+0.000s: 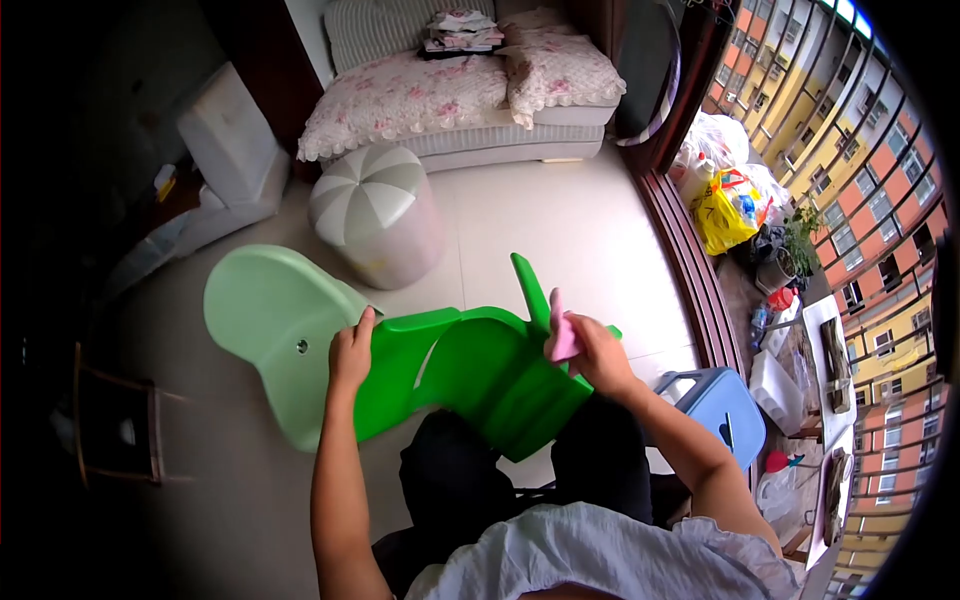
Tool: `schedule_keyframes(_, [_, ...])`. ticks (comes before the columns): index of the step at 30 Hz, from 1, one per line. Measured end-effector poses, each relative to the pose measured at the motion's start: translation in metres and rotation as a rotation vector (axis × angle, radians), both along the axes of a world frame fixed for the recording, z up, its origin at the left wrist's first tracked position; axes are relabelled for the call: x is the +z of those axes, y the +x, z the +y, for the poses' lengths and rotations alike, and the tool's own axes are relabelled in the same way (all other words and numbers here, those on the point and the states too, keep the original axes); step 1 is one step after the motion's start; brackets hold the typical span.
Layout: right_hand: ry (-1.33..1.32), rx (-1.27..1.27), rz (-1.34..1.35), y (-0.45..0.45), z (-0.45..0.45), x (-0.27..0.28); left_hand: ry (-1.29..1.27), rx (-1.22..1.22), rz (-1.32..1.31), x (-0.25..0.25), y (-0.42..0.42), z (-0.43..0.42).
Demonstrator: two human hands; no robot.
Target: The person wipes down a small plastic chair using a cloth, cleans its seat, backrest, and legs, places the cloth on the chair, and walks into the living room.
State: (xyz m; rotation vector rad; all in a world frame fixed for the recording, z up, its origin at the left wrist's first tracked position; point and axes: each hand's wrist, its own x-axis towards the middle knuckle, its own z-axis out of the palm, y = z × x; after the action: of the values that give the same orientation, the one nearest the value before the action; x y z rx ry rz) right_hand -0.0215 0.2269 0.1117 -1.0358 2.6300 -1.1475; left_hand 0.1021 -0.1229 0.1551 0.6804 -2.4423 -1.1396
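A curved green plastic piece (470,370), which looks like part of a child's slide, lies across my lap and knees. Its left end meets a broad light green section (270,300) with a round, shiny fitting. My left hand (350,352) is closed on the edge where the two greens meet, thumb on top and the other fingers partly hidden. My right hand (598,358) is closed around a pink cloth (563,335) at the right end of the green piece, close to an upright green arm (530,290).
Ahead stand a round striped pouf (375,215) and a sofa with a floral cover (410,110). A blue stool (722,410) is at my right. Beyond the dark door track (690,270) are bags (730,205), plants and window bars. A small chair frame (120,425) is at the left.
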Motion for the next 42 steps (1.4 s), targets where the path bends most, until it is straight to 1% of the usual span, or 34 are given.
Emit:
schedule_keyframes(1, [-0.015,0.126,0.037,-0.005,0.001,-0.037,-0.019,-0.013,-0.037,-0.002,0.001,-0.004])
schedule_keyframes(2, [-0.032,0.252,0.074,-0.010,0.000,-0.058,-0.015,-0.008,-0.037,-0.003,0.000,-0.004])
schedule_keyframes(3, [0.116,0.306,0.081,-0.007,-0.008,-0.045,0.001,-0.017,-0.029,-0.002,0.000,-0.004])
schedule_keyframes(4, [0.101,0.341,0.123,-0.015,-0.015,-0.046,0.016,-0.025,-0.022,-0.001,0.001,-0.004])
schedule_keyframes(6, [0.099,0.454,-0.183,-0.054,-0.033,-0.070,0.044,-0.022,-0.031,0.007,0.001,0.000])
schedule_keyframes(7, [0.104,0.548,-0.120,-0.075,-0.045,-0.086,0.068,-0.026,-0.040,0.009,0.002,0.002])
schedule_keyframes(8, [0.097,0.557,-0.201,-0.095,-0.061,-0.097,0.066,-0.022,-0.045,0.007,0.003,0.001])
schedule_keyframes(10, [0.166,0.563,-0.187,-0.130,-0.093,-0.120,0.120,-0.016,-0.020,0.002,0.004,0.000])
schedule_keyframes(12, [0.365,0.483,-0.098,-0.162,-0.122,-0.145,0.106,-0.021,-0.055,0.009,0.005,0.000])
schedule_keyframes(13, [0.493,0.537,0.044,-0.180,-0.133,-0.162,0.079,0.017,-0.053,0.013,0.004,0.005])
schedule_keyframes(14, [0.386,0.325,-0.095,-0.194,-0.142,-0.195,0.049,0.054,-0.052,0.014,0.002,0.009])
schedule_keyframes(15, [0.320,0.255,-0.131,-0.207,-0.148,-0.220,0.056,0.076,-0.055,0.013,0.002,0.009])
schedule_keyframes(16, [0.257,0.188,-0.166,-0.215,-0.155,-0.221,0.046,0.083,-0.059,0.013,0.000,0.009])
schedule_keyframes(17, [0.302,0.179,-0.292,-0.225,-0.157,-0.220,0.044,0.079,-0.066,0.014,-0.001,0.009])
schedule_keyframes(20, [0.092,0.049,-0.556,-0.231,-0.154,-0.227,0.034,0.059,-0.083,0.013,-0.004,0.009])
schedule_keyframes(21, [0.099,0.050,-0.560,-0.228,-0.152,-0.230,0.013,0.077,-0.104,0.020,-0.009,0.013])
schedule_keyframes(23, [0.210,0.009,-0.324,-0.220,-0.149,-0.232,-0.003,0.090,-0.122,0.022,-0.008,0.015])
schedule_keyframes(24, [0.214,0.005,-0.322,-0.218,-0.146,-0.225,-0.010,0.070,-0.093,0.016,-0.004,0.009])
schedule_keyframes(26, [0.451,0.370,-0.016,-0.206,-0.134,-0.210,-0.005,0.041,-0.071,0.007,0.002,0.005])
schedule_keyframes(28, [0.470,0.497,0.130,-0.183,-0.119,-0.200,-0.026,0.086,-0.040,0.004,0.000,0.003])
schedule_keyframes(30, [0.472,0.697,0.158,-0.161,-0.098,-0.176,-0.001,0.035,-0.087,0.003,0.001,-0.002])
schedule_keyframes(32, [0.219,0.644,-0.029,-0.118,-0.071,-0.113,-0.037,0.048,-0.018,-0.009,-0.001,-0.007])
schedule_keyframes(33, [0.023,0.335,-0.673,-0.091,-0.057,-0.079,-0.018,0.022,-0.055,0.001,-0.001,-0.003])
schedule_keyframes(34, [0.047,0.439,-0.401,-0.078,-0.038,-0.064,-0.016,0.009,-0.048,-0.002,0.000,-0.005])
schedule_keyframes(36, [-0.031,0.201,-0.734,-0.047,-0.016,-0.042,0.001,0.023,-0.022,-0.011,-0.001,-0.012])
schedule_keyframes(37, [-0.202,0.234,-0.615,-0.035,-0.003,-0.048,0.021,0.019,-0.054,-0.001,-0.001,-0.006])
schedule_keyframes(38, [-0.212,0.220,-0.311,-0.028,0.006,-0.063,0.022,0.007,-0.049,-0.002,-0.003,-0.005])
schedule_keyframes(40, [-0.279,0.142,-0.277,-0.023,0.026,-0.089,0.022,0.018,-0.050,-0.005,0.000,-0.010])
schedule_keyframes(41, [-0.243,0.024,-0.403,-0.024,0.036,-0.100,0.029,0.036,-0.049,-0.005,0.001,-0.010])
schedule_keyframes(42, [-0.182,-0.069,-0.405,-0.027,0.045,-0.105,0.025,0.027,-0.047,-0.006,0.001,-0.012])
